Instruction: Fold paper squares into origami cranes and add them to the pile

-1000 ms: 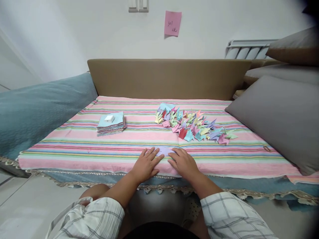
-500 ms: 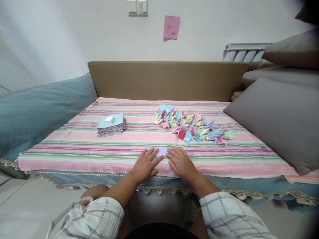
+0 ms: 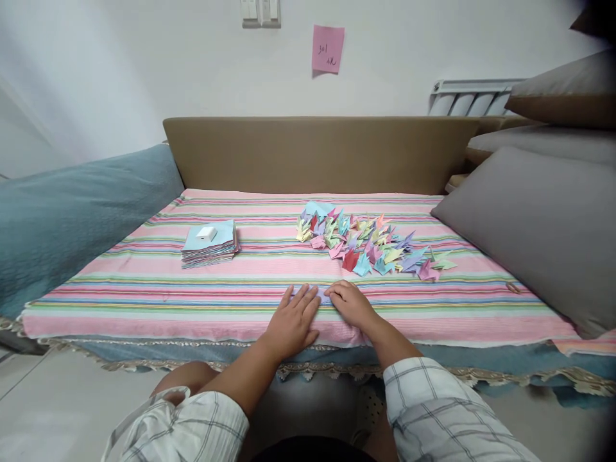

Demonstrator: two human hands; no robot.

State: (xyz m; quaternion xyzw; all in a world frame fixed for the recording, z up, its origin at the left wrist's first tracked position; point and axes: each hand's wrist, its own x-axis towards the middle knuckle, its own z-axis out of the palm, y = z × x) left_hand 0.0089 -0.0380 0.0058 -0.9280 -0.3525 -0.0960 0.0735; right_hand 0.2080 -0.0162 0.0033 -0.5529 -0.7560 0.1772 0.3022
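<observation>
A pale purple sheet of paper point(image 3: 321, 292) lies on the striped cloth point(image 3: 144, 289) near its front edge, mostly hidden under my hands. My left hand point(image 3: 292, 321) rests flat on it, fingers stretched out and pressing down. My right hand point(image 3: 350, 303) sits beside it with its fingers curled onto the paper's right part. Behind my hands spreads a heap of folded paper cranes point(image 3: 366, 242) in many colours. Further left stands a stack of square paper sheets point(image 3: 210, 245) with a small white box point(image 3: 206, 232) on top.
Large grey cushions point(image 3: 534, 224) crowd the right side. A teal blanket point(image 3: 62, 212) covers the left. A tan backrest point(image 3: 317, 153) runs along the back. A pink note point(image 3: 328, 49) sticks to the wall. My knees and plaid sleeves fill the bottom.
Both hands have closed in over the purple paper, so less of it shows. My right fingers have curled in from flat. The view has shifted slightly.
</observation>
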